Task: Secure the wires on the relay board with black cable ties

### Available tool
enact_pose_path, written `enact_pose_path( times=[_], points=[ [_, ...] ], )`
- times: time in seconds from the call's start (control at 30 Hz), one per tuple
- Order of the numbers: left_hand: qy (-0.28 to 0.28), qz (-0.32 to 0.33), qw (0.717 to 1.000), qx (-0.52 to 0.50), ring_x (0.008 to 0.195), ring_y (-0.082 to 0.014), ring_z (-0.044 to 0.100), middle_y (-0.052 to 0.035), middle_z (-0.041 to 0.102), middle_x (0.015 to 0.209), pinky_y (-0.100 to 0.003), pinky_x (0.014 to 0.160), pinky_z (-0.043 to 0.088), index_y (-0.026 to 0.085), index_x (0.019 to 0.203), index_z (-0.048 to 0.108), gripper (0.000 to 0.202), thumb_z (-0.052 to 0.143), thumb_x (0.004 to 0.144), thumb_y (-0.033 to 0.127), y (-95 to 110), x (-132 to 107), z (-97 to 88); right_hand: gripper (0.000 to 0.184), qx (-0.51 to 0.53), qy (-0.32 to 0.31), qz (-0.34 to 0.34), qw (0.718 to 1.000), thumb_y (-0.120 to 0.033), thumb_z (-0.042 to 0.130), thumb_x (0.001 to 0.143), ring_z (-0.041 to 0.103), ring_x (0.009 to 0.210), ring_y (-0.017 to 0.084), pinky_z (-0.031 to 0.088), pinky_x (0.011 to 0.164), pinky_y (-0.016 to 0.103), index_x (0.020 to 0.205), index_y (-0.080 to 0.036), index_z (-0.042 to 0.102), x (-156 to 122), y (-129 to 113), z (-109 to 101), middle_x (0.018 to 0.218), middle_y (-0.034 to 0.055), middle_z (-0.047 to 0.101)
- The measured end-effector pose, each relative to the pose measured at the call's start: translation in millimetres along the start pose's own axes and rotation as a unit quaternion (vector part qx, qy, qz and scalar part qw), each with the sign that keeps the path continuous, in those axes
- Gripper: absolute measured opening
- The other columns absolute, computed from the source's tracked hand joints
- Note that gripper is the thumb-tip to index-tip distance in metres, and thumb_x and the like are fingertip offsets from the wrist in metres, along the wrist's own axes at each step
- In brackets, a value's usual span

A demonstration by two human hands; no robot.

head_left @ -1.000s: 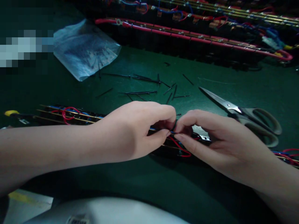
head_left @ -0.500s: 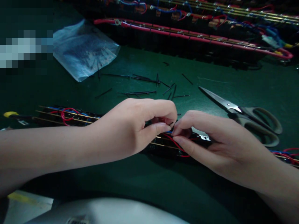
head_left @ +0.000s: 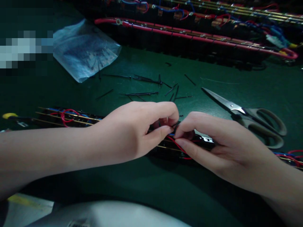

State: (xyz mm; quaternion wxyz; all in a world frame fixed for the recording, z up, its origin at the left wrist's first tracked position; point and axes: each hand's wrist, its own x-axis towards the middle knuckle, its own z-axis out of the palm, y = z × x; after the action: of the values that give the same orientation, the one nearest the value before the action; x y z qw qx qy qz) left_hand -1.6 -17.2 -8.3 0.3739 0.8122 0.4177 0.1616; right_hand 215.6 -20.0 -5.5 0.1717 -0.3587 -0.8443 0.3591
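Note:
Over the middle of a long black wired assembly (head_left: pixel 163 147), with brass-coloured rails and red and blue wires, my two hands meet fingertip to fingertip. My left hand (head_left: pixel 144 129) pinches a thin black cable tie (head_left: pixel 174 125) between thumb and index finger. Just right of it, my right hand (head_left: pixel 210 138) is closed in a pinch at the same tie, low against the wires; its fingertips hide most of what is between them. A red wire (head_left: pixel 176 143) bends out beneath the fingers. The tie's loop is mostly hidden.
Scissors (head_left: pixel 236 108) lie right of my hands, blades pointing up-left. Loose black cable ties (head_left: pixel 146 79) are scattered beyond my hands, near a clear plastic bag (head_left: pixel 87 50) holding more. Another wired assembly (head_left: pixel 189 35) with thick red cable runs along the back.
My left hand has dipped slightly toward the assembly, its thumb and index finger still pinched on the tie. My right hand has stayed in almost the same place.

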Motion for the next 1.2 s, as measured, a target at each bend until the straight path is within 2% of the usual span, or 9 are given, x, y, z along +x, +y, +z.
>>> enact_pose_path(
  times=[0.27, 0.83, 1.07, 1.2],
  points=[
    [-0.013, 0.010, 1.000, 0.026, 0.077, -0.0076, 0.060, 0.0076, 0.068, 0.086, -0.021, 0.065, 0.041, 0.023, 0.092, 0.063, 0.013, 0.056, 0.088, 0.013, -1.5, -0.2, -1.4, 0.008, 0.008, -0.010, 0.007, 1.000, -0.019, 0.058, 0.089, 0.062, 0.066, 0.011, 0.046, 0.057, 0.022, 0.085, -0.023, 0.064, -1.1, -2.2, -2.4, 0.079, -0.0008, 0.069],
    [-0.015, -0.005, 1.000, -0.004, 0.068, -0.0056, 0.057, 0.0098, 0.066, 0.079, -0.019, 0.059, 0.039, 0.024, 0.090, 0.063, 0.011, 0.057, 0.092, 0.014, 1.3, 0.2, -3.2, 0.009, 0.005, -0.005, -0.002, 1.000, -0.016, 0.059, 0.089, 0.061, 0.067, 0.010, 0.046, 0.058, 0.021, 0.086, -0.022, 0.064, -1.8, -1.8, -2.2, 0.079, -0.0017, 0.068],
    [-0.031, 0.024, 0.999, 0.014, 0.078, -0.0063, 0.061, 0.0084, 0.069, 0.086, -0.018, 0.065, 0.041, 0.022, 0.093, 0.062, 0.012, 0.056, 0.090, 0.012, 0.9, 0.3, -1.9, 0.007, 0.007, -0.012, 0.001, 1.000, -0.018, 0.059, 0.090, 0.062, 0.066, 0.010, 0.046, 0.057, 0.022, 0.088, -0.023, 0.064, -0.9, -2.0, -1.1, 0.080, -0.0010, 0.068],
    [-0.031, 0.026, 0.999, 0.026, 0.078, -0.0059, 0.060, 0.0090, 0.068, 0.086, -0.018, 0.065, 0.041, 0.022, 0.093, 0.063, 0.012, 0.057, 0.090, 0.012, 0.0, 0.5, -1.4, 0.008, 0.006, -0.010, 0.002, 1.000, -0.018, 0.059, 0.090, 0.062, 0.066, 0.011, 0.046, 0.057, 0.023, 0.088, -0.023, 0.064, -1.2, -1.0, -1.6, 0.082, -0.0008, 0.069]
  ],
)
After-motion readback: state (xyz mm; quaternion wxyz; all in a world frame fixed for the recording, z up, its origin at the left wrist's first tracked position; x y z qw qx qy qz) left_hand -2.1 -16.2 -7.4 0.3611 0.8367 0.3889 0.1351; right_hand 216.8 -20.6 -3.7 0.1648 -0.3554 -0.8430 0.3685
